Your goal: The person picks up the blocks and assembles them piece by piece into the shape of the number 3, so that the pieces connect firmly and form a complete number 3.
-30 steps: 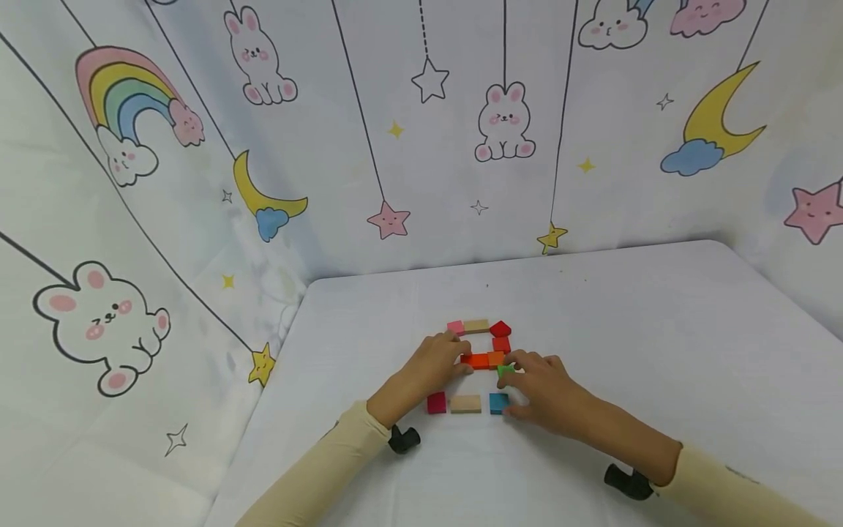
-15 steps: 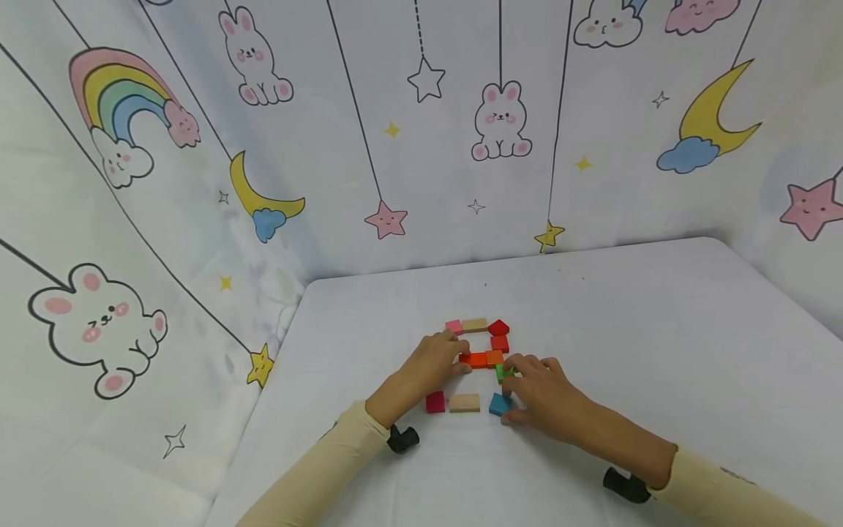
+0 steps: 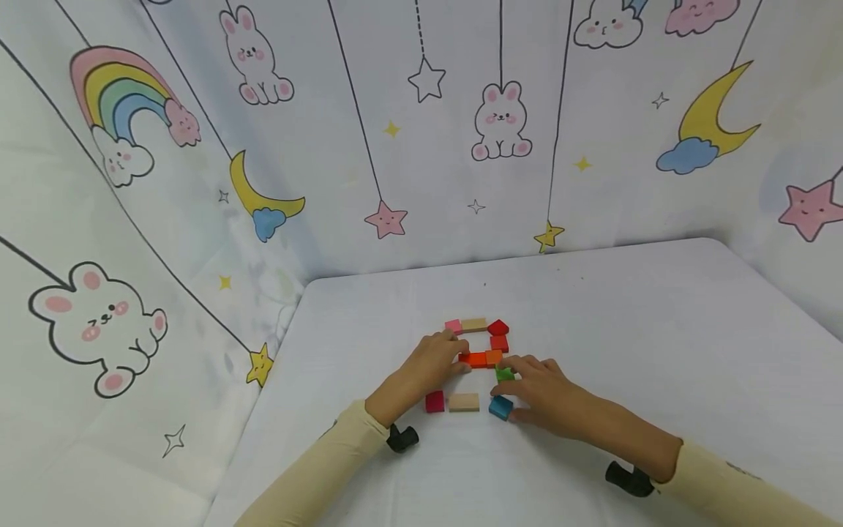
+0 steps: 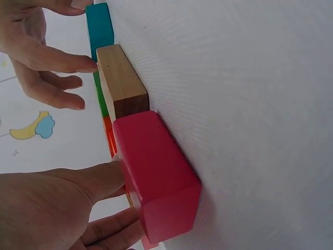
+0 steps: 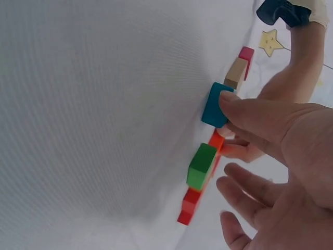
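Observation:
A blue block (image 3: 500,408) sits turned at an angle at the near right of a block outline. My right hand (image 3: 549,395) pinches it; in the right wrist view the thumb presses one face and the index finger lies behind, the other fingers spread. A green block (image 5: 202,166) stands just beyond. My left hand (image 3: 428,366) has thumb and index finger around the left end of an orange-red block (image 3: 476,360), which meets an orange block (image 3: 494,357). In the left wrist view a crimson block (image 4: 156,172) partly hides the left fingertips.
Nearest the person, a wooden block (image 3: 464,402) lies between the crimson and blue blocks. At the far side are a pink block (image 3: 453,326), another wooden block (image 3: 474,325) and red blocks (image 3: 499,342). White cloth (image 3: 626,329) covers the table, with a printed curtain (image 3: 448,168) behind.
The blue block has turned from square to slanted and shifted slightly nearer the person. The right hand's fingers have shifted around it. The left hand keeps its place.

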`<state>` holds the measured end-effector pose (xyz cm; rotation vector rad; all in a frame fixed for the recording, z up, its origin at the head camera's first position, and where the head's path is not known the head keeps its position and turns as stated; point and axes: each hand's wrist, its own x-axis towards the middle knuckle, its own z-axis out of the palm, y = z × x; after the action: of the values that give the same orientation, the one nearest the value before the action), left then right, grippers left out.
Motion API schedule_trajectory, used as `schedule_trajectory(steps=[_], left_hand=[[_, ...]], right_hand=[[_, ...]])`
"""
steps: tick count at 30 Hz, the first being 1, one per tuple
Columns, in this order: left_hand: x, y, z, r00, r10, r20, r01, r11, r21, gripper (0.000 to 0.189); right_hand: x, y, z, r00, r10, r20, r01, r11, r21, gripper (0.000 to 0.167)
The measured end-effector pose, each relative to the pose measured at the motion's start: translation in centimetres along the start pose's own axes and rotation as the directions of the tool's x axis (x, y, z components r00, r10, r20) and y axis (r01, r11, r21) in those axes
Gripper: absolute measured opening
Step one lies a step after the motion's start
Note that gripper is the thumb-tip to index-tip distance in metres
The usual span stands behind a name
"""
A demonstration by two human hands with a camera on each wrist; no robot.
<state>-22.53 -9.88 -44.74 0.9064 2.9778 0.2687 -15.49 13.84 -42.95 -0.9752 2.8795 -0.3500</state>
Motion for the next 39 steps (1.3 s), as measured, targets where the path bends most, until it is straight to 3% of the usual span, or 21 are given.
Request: schedule_trajectory(steps=[8, 18, 29, 39], left_hand=[[0.0, 0.1, 0.1, 1.0, 0.0, -0.001, 0.0, 1.0, -0.002, 0.029], [-0.1, 0.1, 0.0, 1.0, 0.004, -0.009, -0.004, 1.0, -0.004, 0.029], [-0.1, 0.1, 0.0, 1.0, 0.015, -0.023, -0.015, 1.0, 0.004, 0.029], [0.0, 0.0, 0.1, 1.0, 0.0, -0.002, 0.0, 1.0, 0.011, 0.03]], right_hand=[[-0.1, 0.0, 0.2, 0.999, 0.03, -0.028, -0.031, 0.999, -0.009, 0.037], [-0.1, 0.4, 0.5, 0.989, 0.13, -0.075, -0.13, 0.992, 0.01, 0.032], [-0.1, 0.5, 0.8, 0.972, 0.157, -0.174, -0.162, 0.987, -0.015, 0.032], [0.1, 0.9, 1.1, 0.964, 0.175, -0.202, -0.18, 0.984, -0.005, 0.036]])
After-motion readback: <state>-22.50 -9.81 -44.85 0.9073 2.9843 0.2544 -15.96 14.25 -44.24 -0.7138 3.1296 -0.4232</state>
